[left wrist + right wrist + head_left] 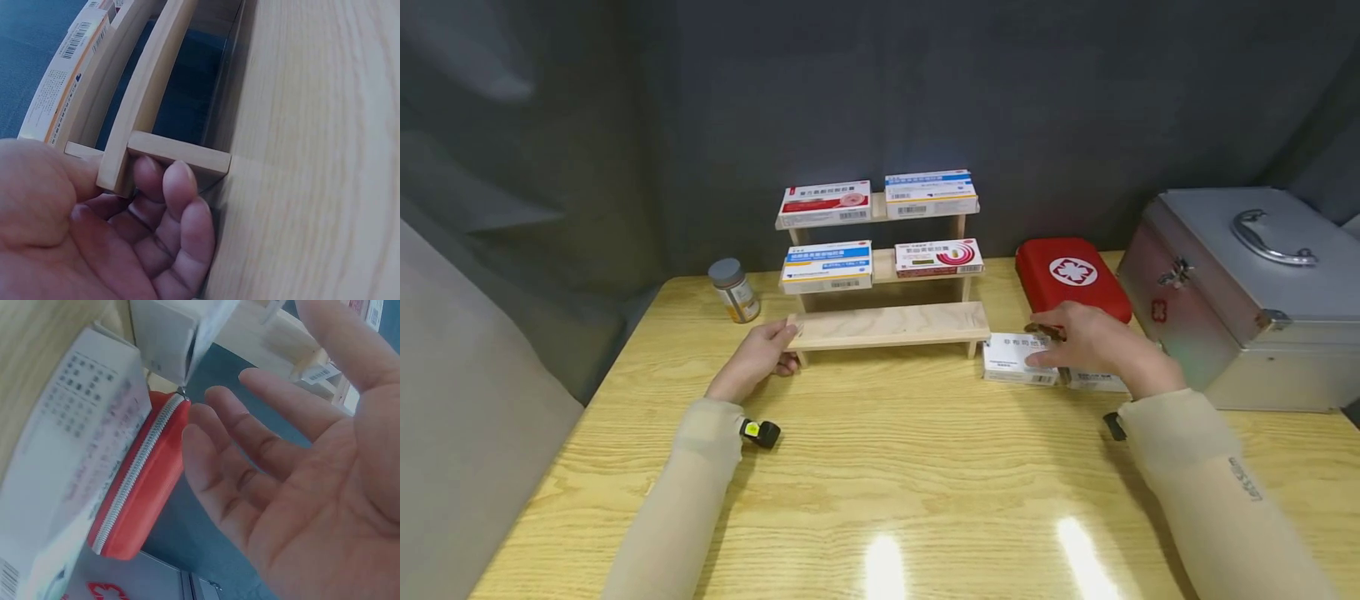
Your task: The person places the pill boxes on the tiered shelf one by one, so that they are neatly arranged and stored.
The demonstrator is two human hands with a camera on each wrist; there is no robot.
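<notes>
Wooden rack [883, 266], only the bottom shelf [887, 325] bare; left hand [760, 353] grips it; empty right hand [1084, 337], loosely spread, by seemingly leftover boxes [1006, 357].

"Where was the stand [883, 266]?"

"Toward the back of the worktop [880, 450], before the curtain [880, 92]. Its top step [878, 205] bore a left-hand carton [825, 202] and a right-hand carton [931, 193]; a second pair of cartons [827, 266] sat on the middle step, lower and nearer."

"What was left of it?"

"A bottle [734, 290]. The left hand [760, 354] was at the left end of the lowest step [887, 323]."

"And right?"

"One loose box [1011, 360] beside that step, another box [1097, 381] farther right, the right hand [1078, 333] at them. Behind lay the pouch [1071, 275]; the case [1262, 283] stood rightmost."
</notes>
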